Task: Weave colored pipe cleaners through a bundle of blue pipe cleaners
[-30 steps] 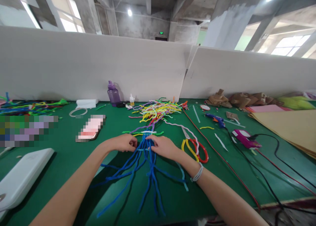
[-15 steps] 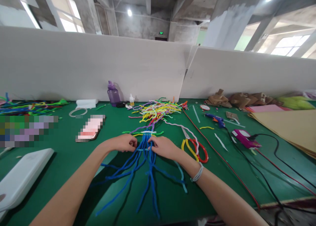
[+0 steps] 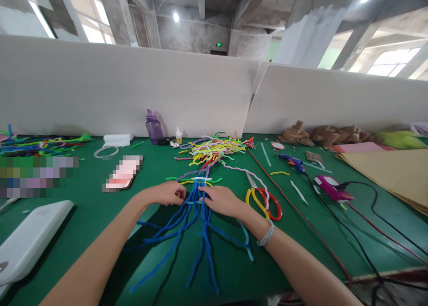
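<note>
Several blue fuzzy stems [image 3: 179, 229] fan out over the green table toward its near edge, bunched at the top. My left hand [image 3: 170, 193] is closed at the left side of the bunch; what its fingertips pinch is too small to make out. On the right side, my right hand [image 3: 218, 200] has its fingers closed on the blue stems. A light blue strip [image 3: 193, 202] crosses the bunch between the hands. White, green and yellow stems [image 3: 216, 180] lie across the top of it. Just beyond sits a pile of yellow, pink and green stems [image 3: 214, 150].
Scissors with red and yellow handles [image 3: 262, 202] lie right of my right hand. Farther right are a blue glue gun [image 3: 290, 161], a magenta device [image 3: 332, 188] and cables. A phone [image 3: 123, 174], a white power bank [image 3: 35, 239] and a purple bottle [image 3: 154, 128] stand or lie leftward.
My right hand has shifted very slightly on the blue stems, and the lower ends of two stems have moved a little to the right. My left hand looks unchanged.
</note>
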Motion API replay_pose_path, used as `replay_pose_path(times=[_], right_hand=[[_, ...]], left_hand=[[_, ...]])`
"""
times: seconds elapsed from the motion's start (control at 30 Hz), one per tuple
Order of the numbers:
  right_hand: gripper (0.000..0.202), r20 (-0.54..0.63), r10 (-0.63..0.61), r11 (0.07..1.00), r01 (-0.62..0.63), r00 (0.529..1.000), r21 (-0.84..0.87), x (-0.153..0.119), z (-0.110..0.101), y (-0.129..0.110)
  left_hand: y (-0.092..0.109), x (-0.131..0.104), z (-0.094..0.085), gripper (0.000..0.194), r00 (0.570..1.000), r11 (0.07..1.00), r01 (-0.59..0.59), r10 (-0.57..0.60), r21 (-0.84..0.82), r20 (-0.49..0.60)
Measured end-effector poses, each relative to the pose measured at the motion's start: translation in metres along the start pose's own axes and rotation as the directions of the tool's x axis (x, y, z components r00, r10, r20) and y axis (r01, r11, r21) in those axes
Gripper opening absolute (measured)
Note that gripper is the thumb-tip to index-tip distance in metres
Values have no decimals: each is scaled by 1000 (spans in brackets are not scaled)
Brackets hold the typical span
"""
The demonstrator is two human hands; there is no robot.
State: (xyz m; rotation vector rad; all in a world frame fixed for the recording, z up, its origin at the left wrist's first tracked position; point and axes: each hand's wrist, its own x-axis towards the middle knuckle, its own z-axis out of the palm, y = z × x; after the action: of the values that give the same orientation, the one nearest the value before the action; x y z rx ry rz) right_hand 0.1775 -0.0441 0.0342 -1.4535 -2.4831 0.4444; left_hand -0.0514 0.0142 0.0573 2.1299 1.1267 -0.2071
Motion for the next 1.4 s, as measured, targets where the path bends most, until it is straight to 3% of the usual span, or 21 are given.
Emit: replay_pose_path(times=[0.2,0.37,0.47,0.57,0.6,0.63,0.67,0.7,0.83,0.97,1.17,1.4], right_hand=[[51,10,-3,985,1,1000,172,2,-5,9],[29,-218,10,992,17,976,123,3,-6,10],[27,-288,-58,997,71,956,36,5,-3,10],[36,-274,-95,994,103,957,18,8,2,13],[41,-270,-92,994,104,959,28,10,4,14],[45,-266,-85,994,100,960,42,11,6,15],[49,-262,-76,994,94,962,55,12,8,17],[51,-256,-70,994,90,964,65,13,10,18],[53,-232,-78,994,95,970,61,15,15,20],[55,-209,-82,995,92,974,37,14,15,20],[54,-193,-84,996,89,978,20,13,12,19],[55,-201,-98,995,102,975,10,14,15,19]], left_hand=[[-4,1,1,17,1000,1000,-25,25,-2,-7],[-2,-2,-4,17,997,998,-68,69,13,-29],[5,-3,-8,21,982,993,-111,117,45,-151],[12,3,-4,34,915,986,-141,164,90,-368],[14,6,0,36,879,981,-159,193,114,-436],[15,9,5,37,804,959,-201,279,201,-525],[15,13,10,39,761,931,-226,352,286,-545],[15,16,15,41,752,910,-234,393,343,-529],[15,22,26,42,815,867,-212,411,450,-409],[19,20,24,40,846,879,-156,354,450,-399],[19,18,20,38,852,896,-73,285,439,-439],[24,19,25,34,838,875,-66,310,480,-449]])
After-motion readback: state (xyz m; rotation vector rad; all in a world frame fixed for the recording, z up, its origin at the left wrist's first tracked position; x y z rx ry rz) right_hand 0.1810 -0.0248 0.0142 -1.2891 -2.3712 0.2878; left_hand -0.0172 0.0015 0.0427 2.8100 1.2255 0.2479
